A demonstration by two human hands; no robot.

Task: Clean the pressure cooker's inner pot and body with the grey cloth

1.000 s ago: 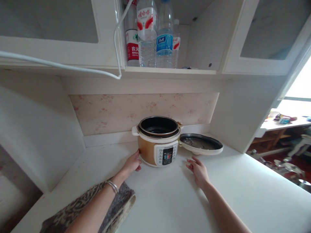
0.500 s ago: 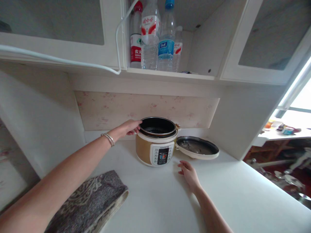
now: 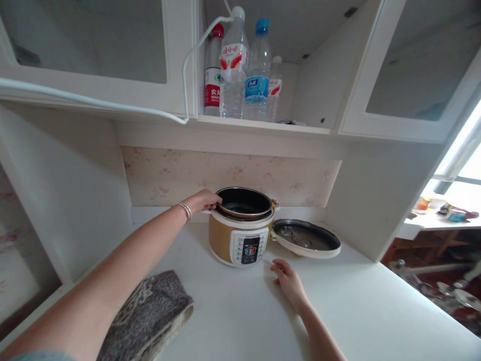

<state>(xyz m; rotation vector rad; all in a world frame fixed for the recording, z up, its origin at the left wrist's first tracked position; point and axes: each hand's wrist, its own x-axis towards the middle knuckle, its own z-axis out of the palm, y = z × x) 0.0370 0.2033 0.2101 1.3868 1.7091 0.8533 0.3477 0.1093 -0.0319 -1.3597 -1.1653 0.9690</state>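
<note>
A gold and white electric pressure cooker (image 3: 221, 239) stands on the white counter, its control panel facing me. Its dark inner pot (image 3: 244, 200) sits in it, with the rim a little above the cooker body. My left hand (image 3: 205, 200) pinches the left side of that rim, fingertips closed over the edge. Just in front of the cooker, at its right, my right hand (image 3: 288, 282) hovers over or rests on the counter, fingers loosely curled and apart, holding nothing. The detached cooker lid (image 3: 306, 238) lies upside down right of the cooker.
A folded grey patterned cloth (image 3: 150, 316) lies at the counter's front left, under my left forearm. Overhead, an open cabinet holds several plastic bottles (image 3: 235, 70). A white cable (image 3: 112, 103) hangs along the cabinet's lower edge. Side panels (image 3: 372, 200) flank the counter.
My view has tilted slightly upward. My left hand has moved slightly right and its fingers now close further over the pot's rim. My right hand stays near the cooker's front.
</note>
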